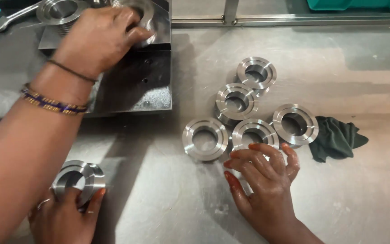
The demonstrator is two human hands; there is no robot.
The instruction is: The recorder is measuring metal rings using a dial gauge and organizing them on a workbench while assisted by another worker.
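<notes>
Five steel rings (pixel 205 139) cluster mid-tabletop, where our right hand (pixel 267 180) lays open, spread fingers (pixel 267 151) on the nearest ring (pixel 254 133), while our left hand (pixel 62 217) grips a sixth ring (pixel 80 178) near the front-left corner.

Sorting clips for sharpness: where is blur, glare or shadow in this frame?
Head view: another person's braceleted hand at the grey metal block is motion-blurred; the brushed steel table shows soft glare; five shiny steel rings look sharp; shadow lies beside the steel ring held by the left hand.
</notes>
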